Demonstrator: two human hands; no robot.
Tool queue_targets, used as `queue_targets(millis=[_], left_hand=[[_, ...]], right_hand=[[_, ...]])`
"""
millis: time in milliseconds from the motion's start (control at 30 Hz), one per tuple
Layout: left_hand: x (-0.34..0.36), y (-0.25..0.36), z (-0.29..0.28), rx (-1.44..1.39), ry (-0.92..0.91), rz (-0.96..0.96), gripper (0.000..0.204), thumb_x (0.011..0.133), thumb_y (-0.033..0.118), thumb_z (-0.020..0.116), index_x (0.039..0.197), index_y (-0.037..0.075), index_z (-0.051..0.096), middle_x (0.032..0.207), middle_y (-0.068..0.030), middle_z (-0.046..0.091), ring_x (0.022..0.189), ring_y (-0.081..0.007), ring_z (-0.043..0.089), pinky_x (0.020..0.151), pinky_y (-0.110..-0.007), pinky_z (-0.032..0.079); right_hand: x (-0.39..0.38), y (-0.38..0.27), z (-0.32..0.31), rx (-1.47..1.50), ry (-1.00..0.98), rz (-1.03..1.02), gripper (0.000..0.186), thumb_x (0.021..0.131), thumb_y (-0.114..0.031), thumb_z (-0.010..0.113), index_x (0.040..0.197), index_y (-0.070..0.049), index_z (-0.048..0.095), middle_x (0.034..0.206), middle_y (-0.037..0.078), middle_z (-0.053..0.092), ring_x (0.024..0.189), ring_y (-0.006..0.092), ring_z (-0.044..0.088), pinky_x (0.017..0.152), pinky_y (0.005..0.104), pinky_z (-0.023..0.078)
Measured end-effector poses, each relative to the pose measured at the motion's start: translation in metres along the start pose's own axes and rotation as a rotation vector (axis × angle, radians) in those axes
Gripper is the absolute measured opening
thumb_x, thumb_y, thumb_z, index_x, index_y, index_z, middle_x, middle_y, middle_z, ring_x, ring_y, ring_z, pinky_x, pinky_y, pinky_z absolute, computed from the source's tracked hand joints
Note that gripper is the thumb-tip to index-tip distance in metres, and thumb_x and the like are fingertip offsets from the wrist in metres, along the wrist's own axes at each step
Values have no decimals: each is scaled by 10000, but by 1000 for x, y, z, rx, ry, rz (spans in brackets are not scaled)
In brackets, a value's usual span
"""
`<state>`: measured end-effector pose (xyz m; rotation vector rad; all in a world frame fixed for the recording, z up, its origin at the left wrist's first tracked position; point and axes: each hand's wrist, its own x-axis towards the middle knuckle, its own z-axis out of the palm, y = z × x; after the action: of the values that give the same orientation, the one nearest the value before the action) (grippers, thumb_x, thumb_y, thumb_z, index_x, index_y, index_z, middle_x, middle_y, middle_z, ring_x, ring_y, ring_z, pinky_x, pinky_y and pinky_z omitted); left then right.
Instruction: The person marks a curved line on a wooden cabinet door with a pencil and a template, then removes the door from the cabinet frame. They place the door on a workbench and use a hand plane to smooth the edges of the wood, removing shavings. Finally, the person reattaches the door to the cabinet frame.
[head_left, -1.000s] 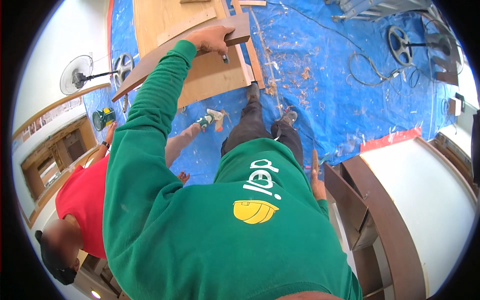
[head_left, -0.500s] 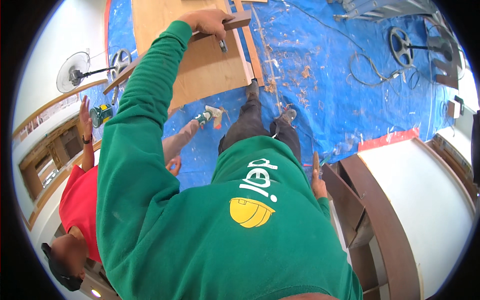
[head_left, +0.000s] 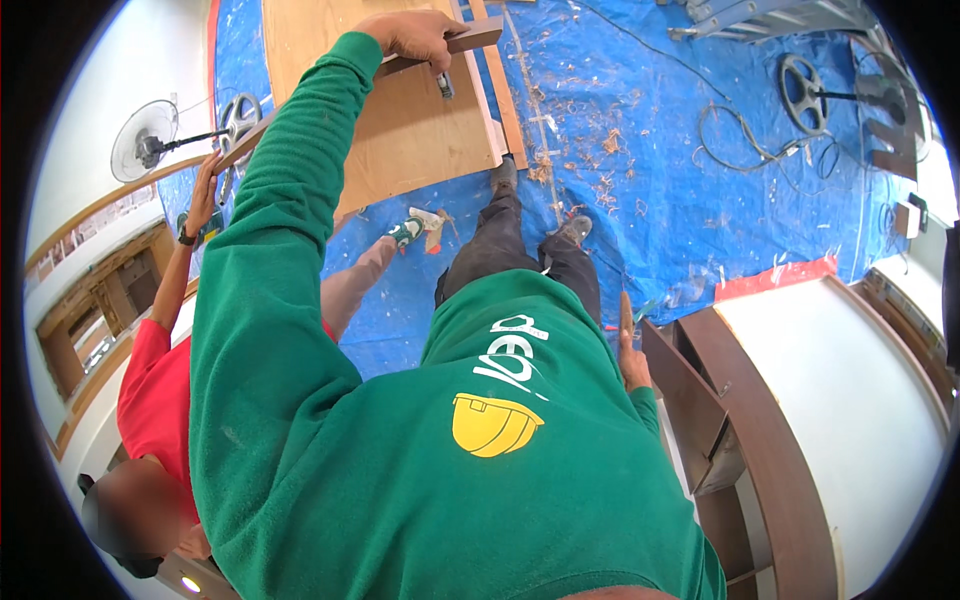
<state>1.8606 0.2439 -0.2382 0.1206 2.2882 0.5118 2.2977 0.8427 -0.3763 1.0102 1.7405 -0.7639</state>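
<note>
My left hand, at the end of a green sleeve, grips a long brown wooden strip near its right end. Below the fingers shows a small metal-looking piece; I cannot make out what it is. Under the strip lies a light plywood panel. The strip runs down to the left behind my sleeve, where a co-worker's hand is at its other end. My right hand hangs low by my right side, seen edge-on with its fingers stretched out, near a brown cabinet.
Blue sheeting with wood shavings covers the floor. A standing fan is at the left, beside the co-worker in a red shirt. A ladder, a cable and a round-based stand lie at the right.
The co-worker's raised hand has moved up and right to the left end of the wooden strip. My left hand keeps its grip almost in place; my right hand has shifted slightly.
</note>
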Motion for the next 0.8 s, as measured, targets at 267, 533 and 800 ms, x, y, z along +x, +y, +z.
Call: queue_targets(millis=[267, 533, 800], left_hand=[[10, -12, 5, -52, -43, -23, 1095, 519, 160, 735, 1588, 49, 528, 1009, -156, 706, 911, -282, 671, 792, -396, 548], [5, -4, 5, -89, -31, -28, 1076, 539, 143, 740, 1590, 62, 531, 1019, -143, 711, 936, -277, 671, 822, -392, 546], [2, -1, 1, -71, -40, -40, 1064, 558, 153, 741, 1596, 63, 525, 1005, -157, 707, 924, -282, 675, 823, -397, 547]], right_hand=[[2, 6, 1, -28, 12, 20, 1125, 912, -856, 549, 1192, 231, 625, 925, 285, 714, 647, 337, 738, 508, 422, 623], [0, 3, 3, -9, 15, -11, 1090, 921, -848, 550, 1163, 212, 634, 900, 269, 705, 645, 331, 735, 512, 434, 625], [9, 0, 4, -22, 9, 18, 952, 922, -750, 647, 1100, 185, 645, 822, 220, 694, 628, 301, 719, 501, 427, 592]])
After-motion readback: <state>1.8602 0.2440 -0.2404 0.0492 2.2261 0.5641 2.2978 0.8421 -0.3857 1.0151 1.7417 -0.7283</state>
